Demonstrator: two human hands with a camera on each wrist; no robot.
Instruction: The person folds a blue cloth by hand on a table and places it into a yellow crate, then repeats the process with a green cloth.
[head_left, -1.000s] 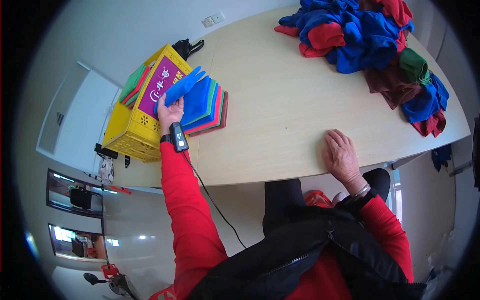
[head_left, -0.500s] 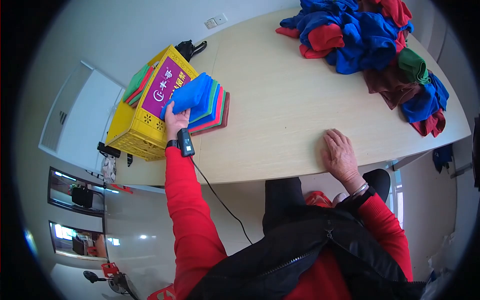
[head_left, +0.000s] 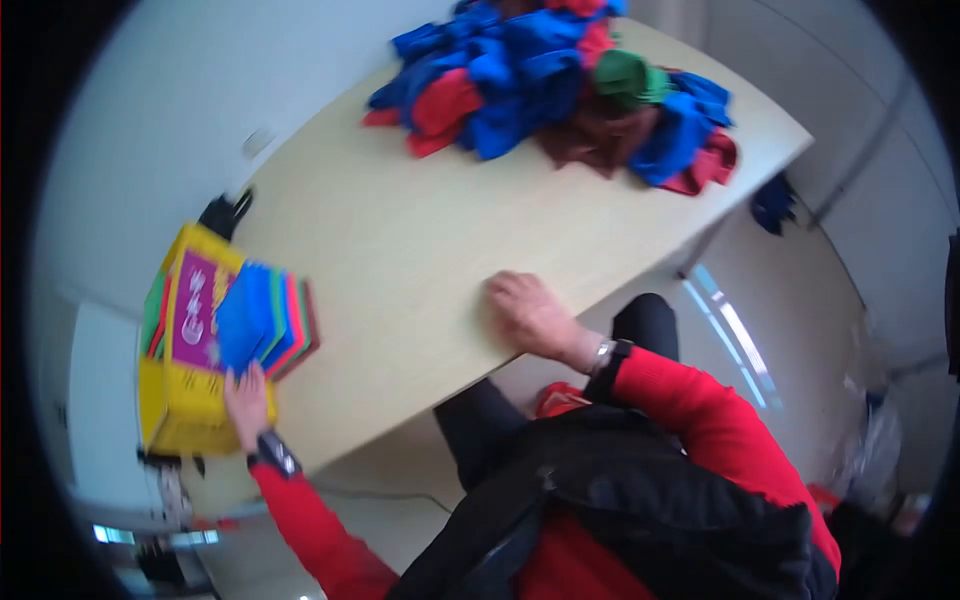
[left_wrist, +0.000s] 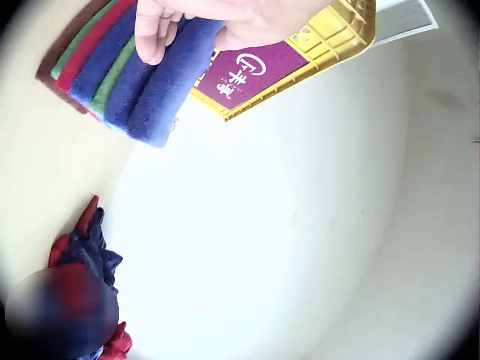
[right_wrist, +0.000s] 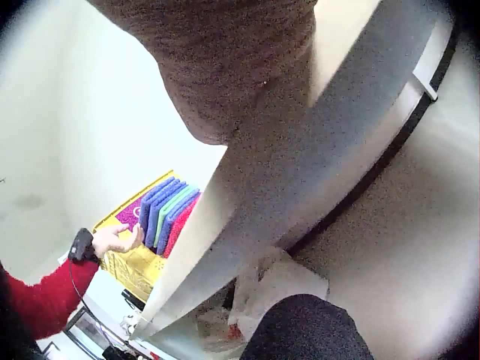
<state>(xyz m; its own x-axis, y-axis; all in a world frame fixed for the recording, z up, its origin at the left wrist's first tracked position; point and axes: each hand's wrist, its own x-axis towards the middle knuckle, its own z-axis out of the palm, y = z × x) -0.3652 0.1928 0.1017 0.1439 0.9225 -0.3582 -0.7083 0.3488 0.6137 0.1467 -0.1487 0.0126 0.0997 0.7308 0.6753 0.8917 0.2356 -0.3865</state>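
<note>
My left hand (head_left: 247, 400) is at the near end of a folded blue cloth (head_left: 240, 325), which leans on a row of folded cloths against the yellow crate. In the left wrist view, the fingers (left_wrist: 152, 37) lie on one side of this cloth and the thumb on the other, pinching its edge. Behind it stand more folded cloths, blue, green, red and brown (left_wrist: 61, 60). My right hand (head_left: 530, 312) rests palm down near the table's front edge, fingers relaxed, holding nothing.
The yellow crate (head_left: 190, 408) with a purple sign (head_left: 195, 310) holds more folded cloths (head_left: 155, 315). A loose heap of blue, red, green and brown cloths (head_left: 520, 80) covers the far side of the table (head_left: 400, 250). A black bag (head_left: 225, 212) lies behind the crate.
My left hand has brought the blue cloth down against the row of folded cloths. The head view has swung right and blurred. The right hand stays on the table.
</note>
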